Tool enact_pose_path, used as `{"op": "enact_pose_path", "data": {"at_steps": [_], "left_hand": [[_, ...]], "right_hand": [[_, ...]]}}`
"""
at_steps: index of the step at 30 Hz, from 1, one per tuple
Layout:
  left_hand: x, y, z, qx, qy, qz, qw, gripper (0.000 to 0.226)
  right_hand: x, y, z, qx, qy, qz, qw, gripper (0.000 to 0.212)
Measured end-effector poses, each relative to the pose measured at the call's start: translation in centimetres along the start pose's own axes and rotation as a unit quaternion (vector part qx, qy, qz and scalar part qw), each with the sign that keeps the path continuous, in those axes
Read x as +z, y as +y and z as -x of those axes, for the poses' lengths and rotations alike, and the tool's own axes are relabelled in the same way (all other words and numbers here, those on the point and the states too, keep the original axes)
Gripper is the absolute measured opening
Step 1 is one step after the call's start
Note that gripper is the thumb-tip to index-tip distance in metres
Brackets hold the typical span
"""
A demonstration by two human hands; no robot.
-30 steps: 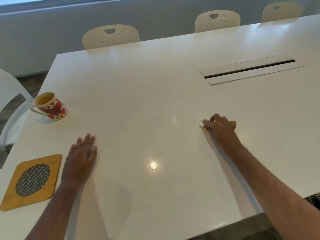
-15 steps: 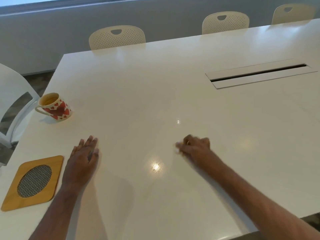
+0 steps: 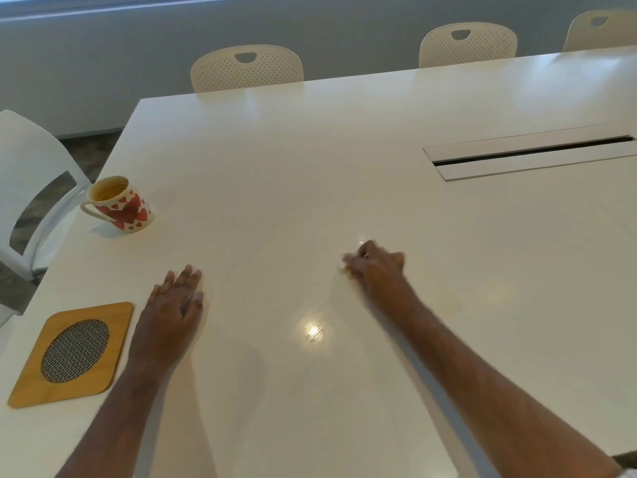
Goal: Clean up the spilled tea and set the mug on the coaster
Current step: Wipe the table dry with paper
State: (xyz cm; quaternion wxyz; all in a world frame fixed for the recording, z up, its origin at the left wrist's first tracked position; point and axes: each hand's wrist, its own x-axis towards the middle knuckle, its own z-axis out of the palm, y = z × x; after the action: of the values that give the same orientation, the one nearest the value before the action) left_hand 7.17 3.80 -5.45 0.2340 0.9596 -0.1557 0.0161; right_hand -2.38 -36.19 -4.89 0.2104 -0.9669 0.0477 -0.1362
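Note:
A white mug with red hearts stands upright on the white table at the left, its inside stained with tea. The wooden coaster with a woven oval centre lies near the table's front left corner, apart from the mug. My left hand rests flat on the table just right of the coaster, fingers straight. My right hand is at the table's middle, blurred, fingers curled round a small white wad, mostly hidden, pressed to the surface. No tea puddle is plainly visible.
A cable slot with a dark gap is set in the table at the right. Cream chairs stand along the far edge, and a white chair is at the left side.
My right hand swept left and toward me across the table with the white wad, then back a little away from me. The left hand stayed flat in place.

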Motion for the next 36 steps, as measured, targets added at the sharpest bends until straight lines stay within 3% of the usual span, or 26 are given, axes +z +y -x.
{"op": "enact_pose_path", "data": {"at_steps": [4,7,10,13,18,22,25,30,33,36], "left_hand": [[0.0,0.2,-0.1,0.000,0.005,-0.003,1.000,0.056],[0.1,0.3,-0.1,-0.006,0.006,-0.007,1.000,0.049],[0.1,0.2,-0.2,-0.007,0.009,-0.006,1.000,0.050],[0.1,0.2,-0.1,-0.006,0.007,-0.006,1.000,0.050],[0.1,0.1,-0.2,-0.002,0.009,-0.009,1.000,0.050],[0.1,0.1,-0.2,-0.005,0.009,-0.005,1.000,0.050],[0.1,0.2,-0.1,-0.003,0.012,-0.005,1.000,0.050],[0.1,0.1,-0.1,0.003,0.013,-0.011,1.000,0.051],[0.1,0.0,-0.2,0.000,0.011,-0.010,1.000,0.050],[0.1,0.1,-0.1,0.000,0.013,-0.007,1.000,0.050]], "right_hand": [[0.8,-4.7,3.0,-0.120,-0.060,-0.023,0.991,0.019],[-0.1,-3.3,2.9,-0.135,-0.057,-0.014,0.989,0.025],[-1.1,1.1,-0.5,-0.075,-0.008,0.039,0.996,0.027],[-2.7,5.8,-4.2,0.041,0.057,0.109,0.992,0.017],[-2.0,7.0,-7.3,0.102,0.057,0.142,0.983,0.020],[-0.3,2.3,-5.9,0.028,0.031,0.087,0.995,0.012],[0.9,-3.3,-2.6,-0.090,-0.024,0.037,0.995,0.018],[2.2,-9.7,4.2,-0.272,-0.133,-0.020,0.953,0.023],[2.7,-8.6,3.4,-0.289,-0.121,-0.003,0.950,0.026],[2.4,-6.1,-0.5,-0.213,-0.070,0.010,0.974,0.024]]}}
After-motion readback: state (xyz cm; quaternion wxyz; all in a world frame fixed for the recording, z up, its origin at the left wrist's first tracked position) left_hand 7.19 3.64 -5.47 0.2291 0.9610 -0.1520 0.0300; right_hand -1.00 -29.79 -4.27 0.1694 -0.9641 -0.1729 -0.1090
